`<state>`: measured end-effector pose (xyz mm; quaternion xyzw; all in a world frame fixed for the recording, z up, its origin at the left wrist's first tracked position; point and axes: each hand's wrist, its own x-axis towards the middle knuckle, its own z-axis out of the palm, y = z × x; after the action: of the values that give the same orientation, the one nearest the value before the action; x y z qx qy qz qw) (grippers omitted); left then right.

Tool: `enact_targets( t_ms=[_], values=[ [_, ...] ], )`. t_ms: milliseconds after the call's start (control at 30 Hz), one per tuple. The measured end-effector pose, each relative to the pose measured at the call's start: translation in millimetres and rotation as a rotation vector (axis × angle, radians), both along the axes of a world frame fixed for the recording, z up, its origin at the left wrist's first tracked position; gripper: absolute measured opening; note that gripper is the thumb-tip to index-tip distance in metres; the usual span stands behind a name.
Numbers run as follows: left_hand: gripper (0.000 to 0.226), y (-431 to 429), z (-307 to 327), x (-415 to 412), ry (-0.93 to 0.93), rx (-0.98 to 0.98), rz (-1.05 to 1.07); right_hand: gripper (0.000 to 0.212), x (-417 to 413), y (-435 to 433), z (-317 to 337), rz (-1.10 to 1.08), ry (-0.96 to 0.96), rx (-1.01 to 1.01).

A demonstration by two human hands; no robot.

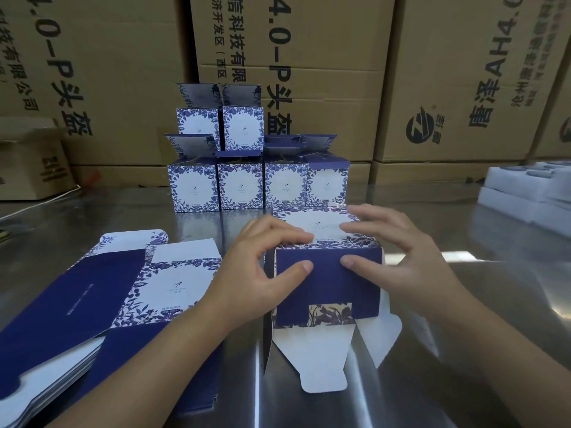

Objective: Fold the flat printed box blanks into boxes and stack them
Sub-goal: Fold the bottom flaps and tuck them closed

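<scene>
Head view: flat blanks (pixel 92 304) are lying piled at left on the steel worktop (pixel 494 304). The left hand (pixel 262 273) and right hand (pixel 398 251) are both pinching a half-folded box (pixel 327 282) at centre, partly blocking the stacked boxes (pixel 241 186) behind. White trays (pixel 522 196) are sitting far right.

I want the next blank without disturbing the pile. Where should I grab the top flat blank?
On the top flat blank, probably pinch the white far flap from the right: it juts out free at the far edge, close to the left hand.
</scene>
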<state>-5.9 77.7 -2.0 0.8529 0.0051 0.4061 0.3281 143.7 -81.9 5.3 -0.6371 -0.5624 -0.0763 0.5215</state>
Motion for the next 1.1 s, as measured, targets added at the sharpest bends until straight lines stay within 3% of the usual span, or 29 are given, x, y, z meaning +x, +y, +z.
enact_targets(
  t_ms=[200,667,1100],
  values=[
    [0.027,-9,-3,5,-0.033,0.018,-0.002,0.025,-11,3,4,0.098,0.068,-0.038],
    [0.026,-11,-1,8,-0.087,-0.039,-0.011,0.022,-13,8,0,0.052,0.037,-0.001],
    [0.032,-14,1,9,-0.18,0.099,0.041,0.027,-13,13,-2,0.065,0.013,0.073]
  ],
)
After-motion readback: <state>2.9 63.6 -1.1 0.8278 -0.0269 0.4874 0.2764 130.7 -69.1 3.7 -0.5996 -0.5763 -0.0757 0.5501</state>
